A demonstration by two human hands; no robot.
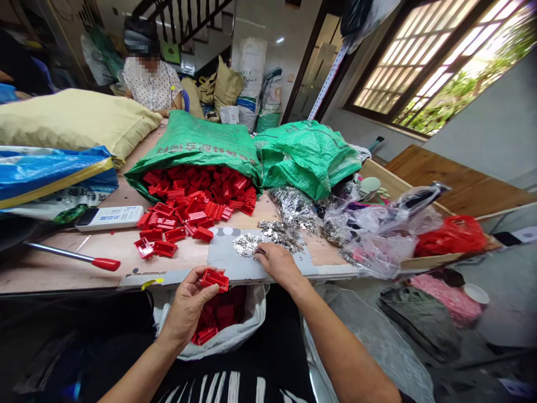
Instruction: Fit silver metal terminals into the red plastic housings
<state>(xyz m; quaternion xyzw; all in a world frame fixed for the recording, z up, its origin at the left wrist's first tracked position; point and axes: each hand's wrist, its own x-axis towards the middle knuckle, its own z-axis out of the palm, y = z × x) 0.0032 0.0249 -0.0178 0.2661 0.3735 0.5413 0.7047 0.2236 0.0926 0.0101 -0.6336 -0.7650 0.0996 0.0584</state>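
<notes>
Red plastic makes up the small open case (215, 280) that the left hand (188, 299) grips between thumb and curled fingers, just off the near edge of the surface (104, 246). The right hand (280, 266) reaches over a grey sheet (226, 264), its fingers bent down to the edge of a small pile of shiny metal pieces (245, 245); how far those fingertips are parted, and whether they have hold of a piece, I cannot tell. Behind that pile lies a looser heap of metal bits (281, 236).

More red cases (197, 204) spill from the mouth of a green woven sack (201, 134), several resting apart near the front. Below the held case, a white bag (254, 319) contains others like it. Left of the spill sit a white device (111, 218) and a rod with a red handle (106, 263). Across the surface, a person in a dotted shirt (153, 84) sits beyond a pale yellow sack (79, 120).
</notes>
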